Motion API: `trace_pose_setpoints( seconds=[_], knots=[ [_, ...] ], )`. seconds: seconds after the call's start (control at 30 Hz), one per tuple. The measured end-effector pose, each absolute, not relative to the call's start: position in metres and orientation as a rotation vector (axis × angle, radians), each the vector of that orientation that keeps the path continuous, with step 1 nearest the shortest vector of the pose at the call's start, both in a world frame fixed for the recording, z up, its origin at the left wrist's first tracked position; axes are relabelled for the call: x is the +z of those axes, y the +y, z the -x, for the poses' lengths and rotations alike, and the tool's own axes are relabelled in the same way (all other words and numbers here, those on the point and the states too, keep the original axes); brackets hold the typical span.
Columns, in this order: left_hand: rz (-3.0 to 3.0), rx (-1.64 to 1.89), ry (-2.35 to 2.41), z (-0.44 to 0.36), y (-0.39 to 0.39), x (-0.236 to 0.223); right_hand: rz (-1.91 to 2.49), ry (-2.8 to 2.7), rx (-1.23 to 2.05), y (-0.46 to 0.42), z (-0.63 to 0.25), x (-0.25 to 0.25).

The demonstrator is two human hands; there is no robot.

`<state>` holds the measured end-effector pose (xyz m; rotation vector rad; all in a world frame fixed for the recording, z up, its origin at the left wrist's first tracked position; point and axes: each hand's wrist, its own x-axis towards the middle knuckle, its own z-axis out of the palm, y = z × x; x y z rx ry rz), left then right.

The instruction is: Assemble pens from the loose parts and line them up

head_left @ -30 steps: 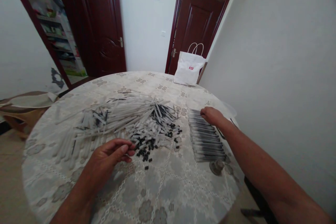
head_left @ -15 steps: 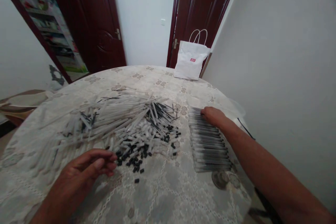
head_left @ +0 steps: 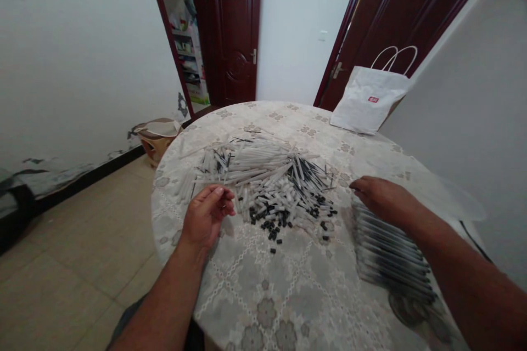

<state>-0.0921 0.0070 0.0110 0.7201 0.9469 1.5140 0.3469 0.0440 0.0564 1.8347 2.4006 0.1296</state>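
Note:
My left hand (head_left: pixel 209 213) hovers at the near left edge of a heap on the table, its fingers loosely curled and slightly apart, with nothing visible in them. That heap holds whitish pen barrels (head_left: pixel 257 163), dark thin pen refills (head_left: pixel 302 171), short clear caps (head_left: pixel 284 191) and small black plugs (head_left: pixel 269 226). At the right, my right hand (head_left: pixel 381 197) is over the far end of a row of assembled-looking pens (head_left: pixel 382 247) laid side by side. Its fingertips are pressed together, just left of the row's far end; anything between them is hidden.
A flowered cloth covers the round table (head_left: pixel 296 290). At the back right stands a white paper bag (head_left: pixel 370 101) with handles. Close to the near end of the pen row lies a blurred round object (head_left: pixel 405 307). A thin clear plastic sheet (head_left: pixel 461 197) lies along the right edge.
The view has swung left, so the heap and bag appear further right. My right hand has shifted from the row's far end slightly outward. My left hand stays by the heap.

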Motion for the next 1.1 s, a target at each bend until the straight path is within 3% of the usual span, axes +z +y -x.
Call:
trace_pose_setpoints(
  seconds=[0.2, 0.63, 0.9, 1.1],
  knots=[
    [-0.628, 1.624, 0.981, 0.091, 0.012, 0.012, -1.635, 2.791, 0.131, 0.027, -0.216, 0.069],
    [-0.576, 1.731, 0.991, 0.098, 0.015, 0.007, -1.533, 2.785, 0.081, 0.018, -0.051, 0.040],
    [-0.638, 1.724, 0.987, 0.097, 0.012, 0.005, -1.783, 2.638, 0.220, 0.019, -0.024, 0.015],
    [-0.656, 1.707, 0.998, 0.097, 0.011, 0.005, -1.710, 2.675, 0.273, 0.005, -0.039, 0.013]
  ],
)
